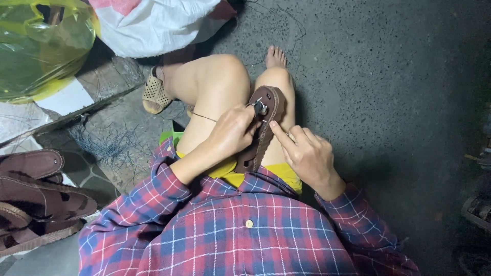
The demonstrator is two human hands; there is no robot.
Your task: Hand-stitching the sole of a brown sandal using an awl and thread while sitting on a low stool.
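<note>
1. The dark speckled concrete floor [388, 76] fills most of what I see; I sit on it with my bare knees drawn up and one bare foot [275, 56] stretched ahead.
2. My red-and-blue checked flannel shirt [240, 235] covers the bottom of the view, with yellow shorts [284, 173] showing under its hem.
3. A crumpled translucent yellow plastic bag [41, 46] sits at the upper left, just beside a white cloth sack [153, 25].
4. A stack of brown leather sandal straps [36, 199] lies at the far left, well apart from my hands.
5. A perforated tan sandal [155, 93] is on my other foot, beside my left knee.
6. The long brown leather strap piece with a scalloped edge [266, 130] lies lengthwise on my right thigh, between my two hands.
7. My right hand [307, 156] rests on the thigh, index finger stretched out and pressing the strap's edge, the other fingers loosely curled.
8. My left hand [232, 133] is closed, pinching a small metal-tipped tool [259, 107] against the strap's upper end.
9. A thin taut thread [204, 117] runs from my left hand across my left thigh.
</note>
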